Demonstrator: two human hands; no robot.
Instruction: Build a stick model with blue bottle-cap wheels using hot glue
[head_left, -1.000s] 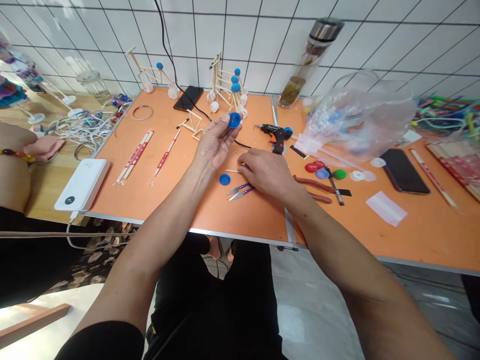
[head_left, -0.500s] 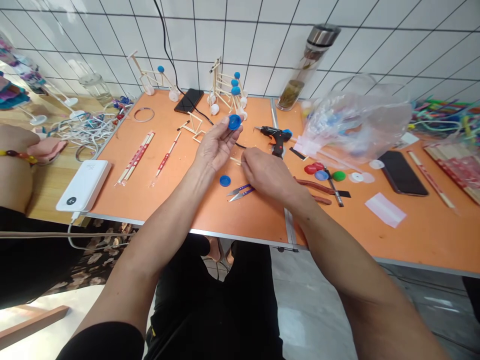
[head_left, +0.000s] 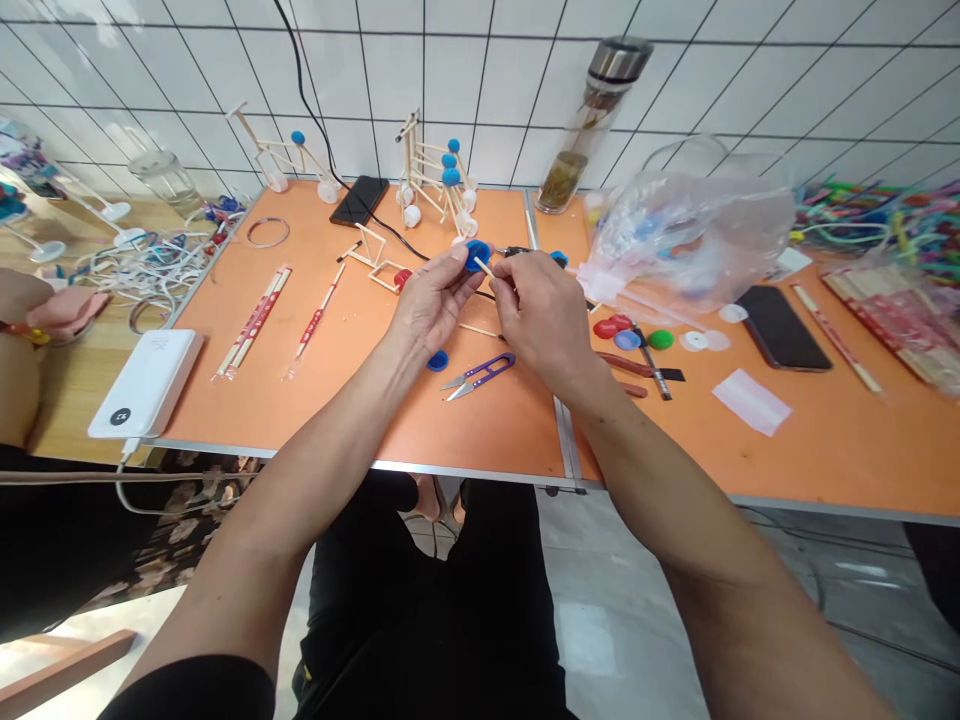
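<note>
Between the thumb and fingers of my left hand (head_left: 431, 300) is a blue bottle cap (head_left: 475, 256), hollow side toward me. My right hand (head_left: 541, 310) pinches a short wooden stick (head_left: 485, 268), its tip at the inside of the cap; whether it touches cannot be made out. A second blue cap (head_left: 437, 360) lies on the table below my left wrist. Purple thread snips (head_left: 480, 376) rest under my right hand, blades pointing left. Beyond my left hand lies a small stick frame (head_left: 367, 250) with a red cap (head_left: 403, 279) by it.
Stick models with blue balls (head_left: 450, 175) stand at the back. A hot glue gun (head_left: 517, 251) is mostly hidden behind my right hand. Pliers (head_left: 626, 365), coloured caps (head_left: 660, 340) and a plastic bag (head_left: 697, 230) lie right. A white power bank (head_left: 146, 385) sits left, near another person's arm (head_left: 22, 340).
My right hand has risen from the table beside the snips with a short wooden stick, bringing it to the blue cap. My left hand still holds the cap.
</note>
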